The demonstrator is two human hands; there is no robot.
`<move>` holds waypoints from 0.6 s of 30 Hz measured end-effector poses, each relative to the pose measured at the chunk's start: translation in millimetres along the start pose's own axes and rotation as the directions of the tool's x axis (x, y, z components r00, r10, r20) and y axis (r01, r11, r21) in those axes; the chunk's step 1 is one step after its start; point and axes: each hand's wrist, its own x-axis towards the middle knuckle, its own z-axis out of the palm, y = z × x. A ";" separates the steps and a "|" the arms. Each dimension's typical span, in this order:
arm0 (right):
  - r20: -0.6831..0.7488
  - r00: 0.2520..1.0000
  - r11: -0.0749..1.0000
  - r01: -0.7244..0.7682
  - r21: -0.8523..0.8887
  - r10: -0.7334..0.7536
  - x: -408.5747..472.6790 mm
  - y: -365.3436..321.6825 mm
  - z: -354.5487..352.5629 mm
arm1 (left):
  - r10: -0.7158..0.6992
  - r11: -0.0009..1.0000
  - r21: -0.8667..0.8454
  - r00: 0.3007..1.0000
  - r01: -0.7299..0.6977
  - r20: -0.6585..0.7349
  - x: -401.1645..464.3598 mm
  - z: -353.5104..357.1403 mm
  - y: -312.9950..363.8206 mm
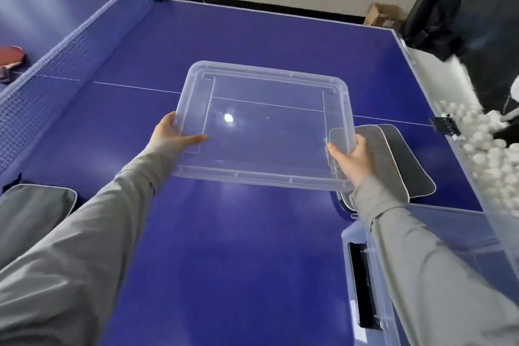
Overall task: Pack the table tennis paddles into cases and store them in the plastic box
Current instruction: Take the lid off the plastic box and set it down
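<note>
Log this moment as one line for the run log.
stage: lid off | left hand: grips clear lid | right hand: grips lid | grey case: on table under lid's right edge | red paddle: beyond net

Red paddle (pixel 11 57) at 9 o'clock is chopped off by the frame edge. Grey case (pixel 33 209) at 8 o'clock too. Plastic box (pixel 365 275) at 5 o'clock is mostly behind the right sleeve (pixel 427 261).

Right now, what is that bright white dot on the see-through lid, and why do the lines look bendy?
In the head view, the white dot is glare from a light, reflecting off the clear lid held by the left hand and right hand; softer sheen shows on the blue table below. The wide-angle lens curves the table edges and net. The far right, near the white balls, looks blurred.
</note>
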 end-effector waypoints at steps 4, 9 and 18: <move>-0.003 0.998 0.998 -0.058 0.009 0.058 24.3 11.8 42.2 | -0.083 0.996 0.036 0.996 0.084 -0.016 44.2 12.1 -33.4; -0.019 0.997 0.992 -0.073 -0.108 0.071 51.0 41.9 89.3 | -0.117 0.975 0.192 0.993 0.110 0.024 94.3 31.7 -84.9; -0.046 0.997 0.964 -0.075 -0.255 0.065 71.3 90.4 140.0 | -0.135 0.946 0.306 0.989 0.110 0.063 125.5 61.2 -147.8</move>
